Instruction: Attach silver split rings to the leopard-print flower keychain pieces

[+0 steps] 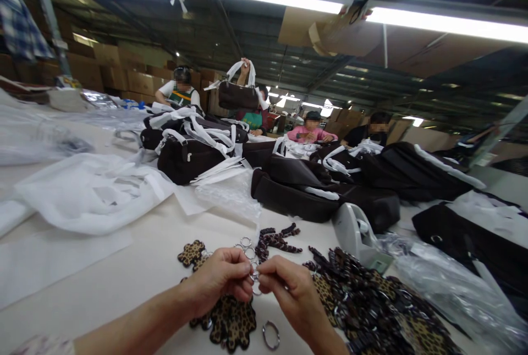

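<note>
My left hand (pixel 220 279) and my right hand (pixel 293 291) meet over the table, fingers pinched around a small silver metal ring (pixel 255 276). The fingertips partly cover it. Several more silver rings (pixel 246 242) lie just behind my hands, and a larger loose ring (pixel 264 337) rests in front of them. Under and beside my left hand are leopard-print flower-shaped charms (pixel 233 323), with another charm (pixel 191 253) farther left. Dark patterned twisted strips (pixel 280 239) lie beyond my right hand.
A heap of dark patterned straps and charms (pixel 371 305) spreads on the right. Behind it stand a grey-white tape dispenser (pixel 352 228) and clear plastic bags (pixel 445 278). Dark handbags (pixel 295 195) with white-wrapped handles fill the table's far side. White sheeting (pixel 91 190) lies left. Several people work beyond.
</note>
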Tool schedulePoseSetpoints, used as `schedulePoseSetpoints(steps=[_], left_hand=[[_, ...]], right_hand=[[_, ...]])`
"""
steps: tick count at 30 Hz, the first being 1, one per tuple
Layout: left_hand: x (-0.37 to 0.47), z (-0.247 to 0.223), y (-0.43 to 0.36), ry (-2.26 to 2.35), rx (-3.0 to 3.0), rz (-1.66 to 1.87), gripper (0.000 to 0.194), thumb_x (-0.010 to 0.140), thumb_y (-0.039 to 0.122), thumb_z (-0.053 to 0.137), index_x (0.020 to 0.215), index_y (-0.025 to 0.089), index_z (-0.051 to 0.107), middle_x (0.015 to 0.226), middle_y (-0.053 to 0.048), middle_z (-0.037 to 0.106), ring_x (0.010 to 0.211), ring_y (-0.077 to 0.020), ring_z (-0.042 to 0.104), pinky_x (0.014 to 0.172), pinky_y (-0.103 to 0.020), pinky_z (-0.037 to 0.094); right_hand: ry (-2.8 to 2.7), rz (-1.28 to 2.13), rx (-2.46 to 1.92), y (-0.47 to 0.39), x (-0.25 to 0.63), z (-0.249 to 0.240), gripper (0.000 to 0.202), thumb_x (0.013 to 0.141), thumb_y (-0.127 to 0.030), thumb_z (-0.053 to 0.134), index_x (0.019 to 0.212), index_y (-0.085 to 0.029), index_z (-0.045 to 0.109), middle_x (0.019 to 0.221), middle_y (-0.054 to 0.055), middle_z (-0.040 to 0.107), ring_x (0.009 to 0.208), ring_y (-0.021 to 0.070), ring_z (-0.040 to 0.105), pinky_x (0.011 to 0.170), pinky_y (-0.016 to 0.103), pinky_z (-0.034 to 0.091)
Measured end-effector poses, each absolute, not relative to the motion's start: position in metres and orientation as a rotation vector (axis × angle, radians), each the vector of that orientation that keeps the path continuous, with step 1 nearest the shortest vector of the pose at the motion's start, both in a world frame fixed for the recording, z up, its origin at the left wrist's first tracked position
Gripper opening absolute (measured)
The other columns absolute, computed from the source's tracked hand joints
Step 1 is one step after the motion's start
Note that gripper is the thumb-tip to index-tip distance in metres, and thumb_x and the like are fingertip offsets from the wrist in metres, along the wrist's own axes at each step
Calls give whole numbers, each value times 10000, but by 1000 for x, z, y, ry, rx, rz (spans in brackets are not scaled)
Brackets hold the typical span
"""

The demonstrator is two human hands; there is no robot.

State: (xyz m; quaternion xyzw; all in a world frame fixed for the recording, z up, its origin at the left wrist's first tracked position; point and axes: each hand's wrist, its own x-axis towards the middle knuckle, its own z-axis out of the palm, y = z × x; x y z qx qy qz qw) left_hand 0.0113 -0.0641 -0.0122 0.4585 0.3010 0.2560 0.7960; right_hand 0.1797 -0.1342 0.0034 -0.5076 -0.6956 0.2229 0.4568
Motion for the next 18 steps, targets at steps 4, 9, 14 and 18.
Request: schedulePoseSetpoints(steps=[4,9,14,18], left_hand=[[11,-6,-57,599,1022,453,311,637,360,786,721,129,595,648,-41,668,546,-114,613,556,-224,501],[12,27,-27,563,1344,243,192,661,260,696,803,135,661,700,-23,666,622,-143,629,650,-280,515],[11,30,-22,672,2041,191,139,722,150,547,768,161,678,684,-7,616,706,-170,597,689,-274,460],[10,11,-45,770,2493,144,111,761,142,586,803,187,679,950,-50,609,913,-215,576,809,-294,442]], right_hand=[[-1590,687,-1276,-133,184,2,126,836,-189,616,764,-199,720,601,-2,663,563,153,625,564,240,480],[-1417,762,-1302,-129,197,2,92,802,-199,639,740,-184,705,548,-11,651,534,145,611,549,232,489],[-1344,789,-1298,-127,204,-2,72,784,-219,643,756,-181,698,543,-15,655,531,141,613,549,233,504],[-1351,814,-1292,-126,205,-6,67,785,-213,642,755,-180,692,546,-17,656,534,138,616,549,232,508]])
